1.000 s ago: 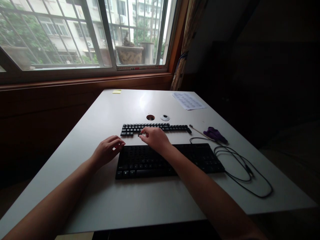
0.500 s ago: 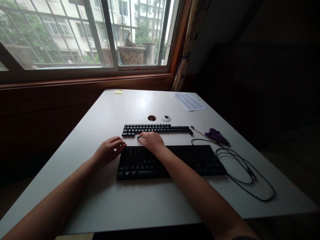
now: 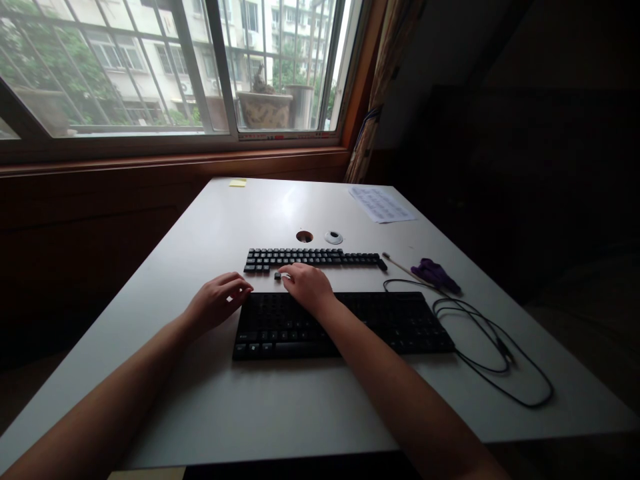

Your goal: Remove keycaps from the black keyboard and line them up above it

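Note:
A black keyboard point(image 3: 345, 323) lies on the white table, with many of its keycaps off in the upper part. My left hand point(image 3: 219, 297) rests at its upper left corner, thumb and fingertips pinched together on the edge. Beyond the keyboard, my right hand point(image 3: 306, 283) reaches over it with index finger and thumb apart, nothing visible between them. Just left of those fingertips a single black keycap point(image 3: 277, 275) sits on the table. Loose keycaps point(image 3: 295, 257) are lined up in rows behind; the right hand covers part of the space in front of them.
A brush with a thin handle point(image 3: 400, 265) and a purple cloth point(image 3: 435, 275) lie to the right. The looped black cable point(image 3: 520, 393) spreads beside the keyboard. Further back are a round hole point(image 3: 305, 237), a white ring cover point(image 3: 333, 237), printed papers point(image 3: 383, 204) and yellow notes point(image 3: 237, 183).
My right hand has drawn slightly right and let go of the single keycap, which now shows beside the fingertips. My left hand has stayed at the keyboard corner.

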`<control>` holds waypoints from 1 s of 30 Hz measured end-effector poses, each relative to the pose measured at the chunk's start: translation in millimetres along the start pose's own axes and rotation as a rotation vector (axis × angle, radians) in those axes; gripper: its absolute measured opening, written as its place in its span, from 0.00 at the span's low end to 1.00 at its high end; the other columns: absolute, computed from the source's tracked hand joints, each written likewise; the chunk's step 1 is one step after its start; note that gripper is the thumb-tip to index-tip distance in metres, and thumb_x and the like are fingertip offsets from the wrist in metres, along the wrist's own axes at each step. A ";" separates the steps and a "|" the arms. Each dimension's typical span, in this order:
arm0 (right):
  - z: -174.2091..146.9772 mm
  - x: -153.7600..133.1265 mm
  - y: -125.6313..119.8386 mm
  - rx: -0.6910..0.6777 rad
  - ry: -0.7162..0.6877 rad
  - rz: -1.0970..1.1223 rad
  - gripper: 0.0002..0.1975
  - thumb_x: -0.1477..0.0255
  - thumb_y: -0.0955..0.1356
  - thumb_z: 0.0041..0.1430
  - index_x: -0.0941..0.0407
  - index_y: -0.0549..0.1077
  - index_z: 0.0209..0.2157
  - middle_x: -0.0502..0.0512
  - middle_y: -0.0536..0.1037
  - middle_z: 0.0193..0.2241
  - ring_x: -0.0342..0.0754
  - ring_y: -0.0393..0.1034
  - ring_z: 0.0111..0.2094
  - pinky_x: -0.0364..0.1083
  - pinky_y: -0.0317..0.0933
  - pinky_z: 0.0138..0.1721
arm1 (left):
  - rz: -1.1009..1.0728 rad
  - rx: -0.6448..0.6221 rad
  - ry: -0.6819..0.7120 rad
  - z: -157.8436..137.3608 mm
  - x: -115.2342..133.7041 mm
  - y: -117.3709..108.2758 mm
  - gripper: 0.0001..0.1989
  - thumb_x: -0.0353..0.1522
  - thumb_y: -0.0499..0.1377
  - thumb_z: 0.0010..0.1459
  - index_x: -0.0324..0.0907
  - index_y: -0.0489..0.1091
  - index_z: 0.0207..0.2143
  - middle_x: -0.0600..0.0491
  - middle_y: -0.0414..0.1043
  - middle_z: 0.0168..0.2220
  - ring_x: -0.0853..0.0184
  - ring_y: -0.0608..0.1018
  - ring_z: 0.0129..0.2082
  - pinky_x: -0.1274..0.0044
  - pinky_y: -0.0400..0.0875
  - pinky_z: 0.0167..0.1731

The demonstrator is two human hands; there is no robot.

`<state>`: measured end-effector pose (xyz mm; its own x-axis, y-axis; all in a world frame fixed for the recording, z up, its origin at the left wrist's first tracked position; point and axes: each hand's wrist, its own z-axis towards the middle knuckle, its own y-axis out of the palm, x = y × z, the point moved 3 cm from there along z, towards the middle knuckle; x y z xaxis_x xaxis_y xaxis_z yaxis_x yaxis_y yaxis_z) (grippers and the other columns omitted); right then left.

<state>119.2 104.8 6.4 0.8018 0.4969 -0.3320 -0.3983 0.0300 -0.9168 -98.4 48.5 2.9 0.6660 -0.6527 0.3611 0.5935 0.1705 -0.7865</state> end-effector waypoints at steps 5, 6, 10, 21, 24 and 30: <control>-2.0 -2.1 4.1 -0.073 -0.012 -0.038 0.16 0.66 0.63 0.64 0.43 0.75 0.51 0.50 0.79 0.43 0.49 0.74 0.42 0.46 0.64 0.43 | 0.010 -0.023 -0.011 -0.3 -0.8 1.0 0.08 0.32 0.54 0.65 0.41 0.74 0.39 0.50 0.72 0.34 0.71 0.73 0.28 0.80 0.70 0.29; -1.8 -2.6 4.9 -0.086 -0.009 -0.045 0.16 0.66 0.63 0.64 0.43 0.74 0.51 0.50 0.79 0.44 0.50 0.74 0.42 0.46 0.64 0.43 | 0.009 -0.019 -0.010 -0.2 -0.6 1.2 0.09 0.32 0.54 0.65 0.41 0.74 0.39 0.50 0.72 0.34 0.71 0.73 0.28 0.80 0.70 0.29; 0.8 -4.3 6.5 -0.100 -0.002 -0.051 0.18 0.65 0.61 0.65 0.43 0.72 0.54 0.50 0.78 0.47 0.50 0.73 0.44 0.47 0.64 0.45 | 0.005 -0.010 -0.001 0.7 1.4 2.1 0.09 0.33 0.54 0.66 0.42 0.74 0.38 0.50 0.73 0.34 0.72 0.73 0.27 0.81 0.70 0.29; 7.0 -4.4 8.9 -0.105 -0.014 -0.055 0.20 0.67 0.63 0.63 0.43 0.69 0.56 0.50 0.78 0.48 0.51 0.74 0.43 0.47 0.65 0.42 | 0.019 -0.049 0.004 1.6 3.0 3.1 0.09 0.31 0.53 0.66 0.42 0.73 0.40 0.50 0.73 0.36 0.73 0.73 0.27 0.81 0.69 0.30; 7.8 -4.1 9.1 -0.106 -0.019 -0.057 0.20 0.67 0.63 0.63 0.43 0.69 0.56 0.51 0.79 0.47 0.51 0.74 0.43 0.47 0.65 0.41 | 0.025 -0.047 -0.020 1.3 2.5 5.4 0.09 0.32 0.53 0.66 0.43 0.73 0.43 0.50 0.73 0.40 0.74 0.73 0.26 0.80 0.70 0.29; 8.9 -3.8 10.1 -0.109 -0.012 -0.055 0.20 0.66 0.62 0.64 0.43 0.69 0.56 0.50 0.78 0.48 0.51 0.74 0.44 0.47 0.64 0.42 | 0.080 -0.092 -0.020 3.9 3.1 14.8 0.13 0.34 0.53 0.66 0.46 0.68 0.52 0.48 0.72 0.52 0.66 0.79 0.40 0.76 0.75 0.39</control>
<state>108.2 111.0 0.4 0.8155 0.5073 -0.2786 -0.3023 -0.0370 -0.9525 -85.7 51.9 -5.7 0.7188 -0.6248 0.3049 0.4952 0.1523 -0.8553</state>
